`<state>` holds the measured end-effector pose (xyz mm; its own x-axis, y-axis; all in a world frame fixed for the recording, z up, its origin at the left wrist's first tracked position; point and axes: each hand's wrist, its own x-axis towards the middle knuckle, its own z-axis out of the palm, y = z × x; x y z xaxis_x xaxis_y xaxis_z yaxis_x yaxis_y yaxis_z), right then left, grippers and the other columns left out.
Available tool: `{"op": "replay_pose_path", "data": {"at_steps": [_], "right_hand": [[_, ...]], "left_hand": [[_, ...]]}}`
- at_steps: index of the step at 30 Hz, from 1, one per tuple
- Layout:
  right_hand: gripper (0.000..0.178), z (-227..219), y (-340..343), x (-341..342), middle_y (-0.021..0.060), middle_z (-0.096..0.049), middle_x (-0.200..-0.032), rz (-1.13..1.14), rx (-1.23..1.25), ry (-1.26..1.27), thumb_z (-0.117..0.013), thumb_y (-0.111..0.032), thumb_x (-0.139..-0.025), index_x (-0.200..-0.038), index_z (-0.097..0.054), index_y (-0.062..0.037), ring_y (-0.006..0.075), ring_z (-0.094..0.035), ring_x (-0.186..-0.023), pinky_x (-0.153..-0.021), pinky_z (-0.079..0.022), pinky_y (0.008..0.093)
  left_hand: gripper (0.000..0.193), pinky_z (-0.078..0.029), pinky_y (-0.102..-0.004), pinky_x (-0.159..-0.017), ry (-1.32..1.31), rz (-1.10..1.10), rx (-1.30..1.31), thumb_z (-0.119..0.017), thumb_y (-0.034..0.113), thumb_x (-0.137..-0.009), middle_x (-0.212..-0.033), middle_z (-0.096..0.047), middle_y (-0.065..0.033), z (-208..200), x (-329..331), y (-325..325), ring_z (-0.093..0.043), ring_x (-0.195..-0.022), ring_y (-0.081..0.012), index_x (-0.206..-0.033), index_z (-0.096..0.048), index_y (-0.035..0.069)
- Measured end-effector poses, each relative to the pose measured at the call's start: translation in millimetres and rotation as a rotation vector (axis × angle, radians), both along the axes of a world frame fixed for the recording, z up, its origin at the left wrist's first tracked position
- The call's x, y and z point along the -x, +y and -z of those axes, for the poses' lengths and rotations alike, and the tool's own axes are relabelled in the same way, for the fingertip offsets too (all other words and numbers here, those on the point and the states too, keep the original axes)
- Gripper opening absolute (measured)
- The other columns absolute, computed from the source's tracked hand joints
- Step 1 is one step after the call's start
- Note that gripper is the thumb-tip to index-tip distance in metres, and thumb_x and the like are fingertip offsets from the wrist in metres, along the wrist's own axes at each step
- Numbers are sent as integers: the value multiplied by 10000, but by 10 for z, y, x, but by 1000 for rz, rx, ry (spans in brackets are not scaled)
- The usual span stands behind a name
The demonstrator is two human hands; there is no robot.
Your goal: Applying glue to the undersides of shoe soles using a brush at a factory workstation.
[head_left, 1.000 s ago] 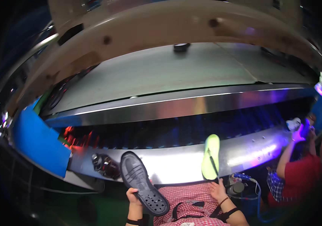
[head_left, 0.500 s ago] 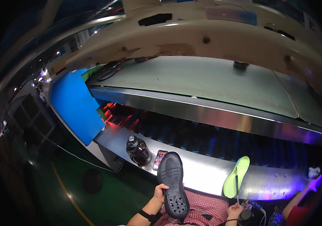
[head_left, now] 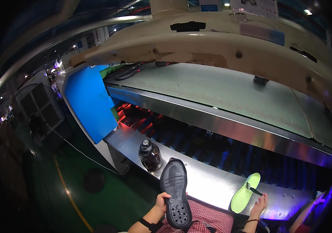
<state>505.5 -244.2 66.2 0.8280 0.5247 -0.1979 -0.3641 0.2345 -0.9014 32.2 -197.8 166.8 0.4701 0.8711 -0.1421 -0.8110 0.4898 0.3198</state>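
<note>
My left hand [head_left: 163,201] grips a black shoe sole [head_left: 175,186] by its edge. The sole stands nearly upright, its lined, holed face toward me, above my red-checked apron [head_left: 208,216]. In my right hand [head_left: 259,206] is a small brush with a black handle [head_left: 256,191]. Its head is over the upper part of a lime-green sole [head_left: 245,194]; whether it touches is unclear. That green sole lies on the shiny metal ledge [head_left: 208,186], to the right of the black one.
A dark bottle [head_left: 150,156] stands on the ledge, left of the black sole. Beyond runs a dark roller channel [head_left: 212,143], then a green belt [head_left: 205,85] with black soles under a beige hood [head_left: 212,42]. A blue panel [head_left: 90,105] closes the left; another person's hand [head_left: 320,199] is far right.
My right hand has risen from the lower edge, and the brush now tilts down to the right from the green sole. The view has shifted; the phone beside the bottle no longer shows.
</note>
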Motion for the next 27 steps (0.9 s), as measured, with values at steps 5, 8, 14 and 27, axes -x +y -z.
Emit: {"op": "replay_pose_path", "data": {"at_steps": [5,8,14,27], "right_hand": [[263,302,315,-26,55,-624,-1017,-215,242,-519,-658,-108,-843,-1091,-622,-29,114,-570,-865,-719,-453,238],[225,289,406,7,82,-638,-960,-320,245,-376,-650,-71,-845,-1054,-632,11,137,-605,-809,-748,-492,263],[292,-442,400,47,117,-648,-995,-198,-27,-146,-618,-118,-910,-1160,-579,28,132,-637,-785,-738,-537,218],[249,-1689,-241,1270,149,-682,-939,-714,-361,141,-650,80,-776,-1019,-622,38,193,-653,-815,-718,-528,265]], "left_hand": [[803,-367,-519,-1063,60,-31,59,-507,180,-653,-1338,-436,-342,-65,-23,-41,-463,-1232,-455,-1375,-314,-116],[804,-357,-528,-1069,100,-32,55,-510,189,-657,-1350,-429,-332,-113,-89,-32,-453,-1241,-458,-1377,-315,-111],[783,-308,-536,-1099,-15,29,17,-549,282,-729,-1366,-429,-304,-189,-213,-16,-425,-1274,-441,-1399,-327,-57],[972,-325,-500,-1091,97,216,17,-139,798,-836,-1418,-436,-164,-420,-1275,151,-445,-1272,-353,-1443,-337,66]]}}
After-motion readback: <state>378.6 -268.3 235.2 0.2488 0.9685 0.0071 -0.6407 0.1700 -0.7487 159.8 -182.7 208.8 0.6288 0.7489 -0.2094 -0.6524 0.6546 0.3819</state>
